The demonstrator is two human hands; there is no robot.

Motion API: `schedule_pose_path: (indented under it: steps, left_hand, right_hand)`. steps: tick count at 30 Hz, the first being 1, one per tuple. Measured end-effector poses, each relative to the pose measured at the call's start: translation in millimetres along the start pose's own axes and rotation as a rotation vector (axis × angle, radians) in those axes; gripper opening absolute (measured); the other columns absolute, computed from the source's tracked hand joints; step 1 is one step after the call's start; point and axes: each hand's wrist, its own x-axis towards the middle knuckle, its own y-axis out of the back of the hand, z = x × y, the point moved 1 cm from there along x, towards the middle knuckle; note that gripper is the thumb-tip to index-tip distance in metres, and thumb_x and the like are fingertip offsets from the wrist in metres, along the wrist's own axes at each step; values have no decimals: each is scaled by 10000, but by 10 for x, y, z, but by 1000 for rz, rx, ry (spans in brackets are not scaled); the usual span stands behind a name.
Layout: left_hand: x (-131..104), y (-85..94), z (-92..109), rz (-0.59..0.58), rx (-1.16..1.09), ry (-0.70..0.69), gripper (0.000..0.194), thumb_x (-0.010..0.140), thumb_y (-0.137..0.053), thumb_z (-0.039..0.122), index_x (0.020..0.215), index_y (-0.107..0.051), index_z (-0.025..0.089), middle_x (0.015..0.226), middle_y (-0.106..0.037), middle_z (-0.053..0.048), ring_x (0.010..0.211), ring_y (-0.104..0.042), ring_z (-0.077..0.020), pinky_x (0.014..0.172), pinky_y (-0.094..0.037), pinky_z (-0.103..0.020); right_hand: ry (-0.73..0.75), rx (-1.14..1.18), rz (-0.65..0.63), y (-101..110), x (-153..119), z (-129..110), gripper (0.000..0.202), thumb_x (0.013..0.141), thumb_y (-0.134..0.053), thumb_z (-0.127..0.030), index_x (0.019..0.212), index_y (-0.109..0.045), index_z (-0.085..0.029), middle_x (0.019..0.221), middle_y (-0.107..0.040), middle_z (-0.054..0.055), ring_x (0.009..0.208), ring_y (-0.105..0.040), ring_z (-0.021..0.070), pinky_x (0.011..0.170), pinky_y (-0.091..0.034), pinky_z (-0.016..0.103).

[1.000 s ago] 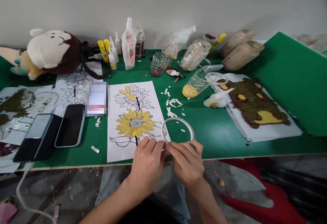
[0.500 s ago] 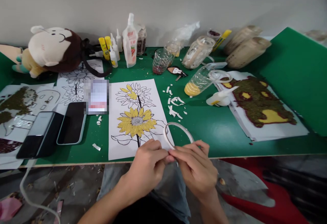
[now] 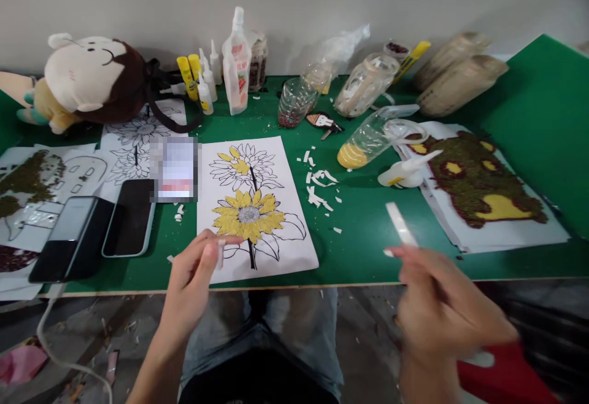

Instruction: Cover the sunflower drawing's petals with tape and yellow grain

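Note:
My left hand [image 3: 191, 278] is closed in a pinch over the lower left of the flower picture, with a small white piece [image 3: 221, 254] between thumb and fingers. Far to the right, past the table's front edge, my right hand [image 3: 444, 306] pinches a white strip [image 3: 400, 225] that sticks up from the fingers; this hand is slightly blurred. The flower picture [image 3: 297, 256] lies flat between the hands, its lower sunflower [image 3: 248, 213] covered in yellow grains. Scattered white scraps [image 3: 317, 198] lie just right of the sheet.
Two phones [image 3: 129, 220] and a dark power bank [image 3: 71, 244] lie left. Behind stand glue bottles [image 3: 205, 94], a pink bottle [image 3: 237, 66] and a plush doll [image 3: 87, 78]. Right are a plastic bottle with yellow grains [image 3: 353, 155], a white glue bottle [image 3: 405, 170] and a bear picture [image 3: 483, 177].
My hands, together on a white looped strip before, have moved apart, left hand leftward and right hand rightward. The loop no longer shows; each hand now holds a separate white piece.

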Motion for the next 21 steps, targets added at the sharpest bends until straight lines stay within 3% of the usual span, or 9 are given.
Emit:
schedule_pose_path:
  steps: [2, 4, 6, 8, 11, 14, 15, 18, 21]
  left_hand:
    - [-13, -40, -50, -55, -190, 49, 431, 918, -350, 489, 1151, -621, 248, 789, -455, -21, 731, -413, -137, 708, -376, -278]
    - [-21, -95, -72, -96, -348, 117, 503, 890, -324, 575, 1244, -547, 296, 935, -453, -37, 783, -400, -143, 751, -391, -286]
    - [-26, -125, -85, -102, -430, 164, 542, 870, -298, 624, 1271, -512, 330, 1061, -440, -40, 816, -385, -145, 769, -394, -281]
    - [-36, -131, -103, -95, -438, 163, 554, 865, -267, 643, 1283, -490, 357, 1174, -430, -29, 882, -385, -155, 795, -388, -273]
    - [-81, -154, -141, -113, -379, 119, 610, 843, -206, 685, 1310, -448, 377, 1334, -365, -2, 1101, -354, -204, 933, -351, -314]
    - [-169, -254, -147, -199, -259, 70, 664, 823, -168, 709, 1347, -396, 370, 1436, -262, 5, 1300, -201, -266, 1099, -190, -419]
    - [-203, -303, -135, -251, -212, 52, 662, 826, -164, 703, 1358, -378, 369, 1456, -233, 4, 1339, -144, -272, 1124, -132, -443]
    - [-297, -458, -73, -441, -77, -35, 644, 839, -196, 677, 1398, -287, 372, 1495, -152, -6, 1395, -45, -269, 1143, -84, -475]
    - [-339, -552, -26, -518, 57, -171, 653, 851, -227, 644, 1434, -172, 354, 1509, -73, -53, 1406, -48, -281, 1114, -214, -492]
  right_hand:
    - [104, -113, -47, -100, 71, 92, 246, 829, -539, -122, 1005, -666, -238, 779, -705, 31, 677, -640, 171, 630, -480, 310]
    - [126, -202, -87, -221, 105, 217, 323, 861, -506, -161, 1162, -602, -228, 772, -710, 45, 676, -642, 165, 638, -493, 296]
    - [30, -310, -189, -326, 105, 353, 524, 873, -501, -252, 1379, -374, -198, 766, -705, 54, 717, -634, 197, 629, -495, 317]
    - [-21, -324, -289, -389, 92, 430, 623, 883, -475, -296, 1440, -226, -170, 792, -695, 63, 769, -623, 216, 734, -498, 387]
    - [-33, -304, -288, -409, 88, 340, 524, 877, -470, -331, 1368, -377, -173, 929, -675, 106, 857, -605, 240, 829, -466, 464]
    - [-89, -169, -176, -399, 86, 31, 319, 855, -504, -305, 1139, -593, -191, 963, -670, 109, 917, -605, 238, 820, -486, 422]
    - [-132, -55, -196, -404, 78, -93, 265, 846, -522, -292, 1075, -624, -207, 961, -675, 92, 906, -616, 218, 810, -499, 388]
    - [-378, 435, -546, -468, 18, -427, 232, 828, -557, -306, 1033, -643, -239, 983, -687, 55, 881, -640, 174, 785, -526, 318]
    - [-585, 796, -845, -531, -57, -635, 216, 815, -577, -345, 956, -668, -210, 856, -703, 38, 754, -651, 145, 699, -532, 267]
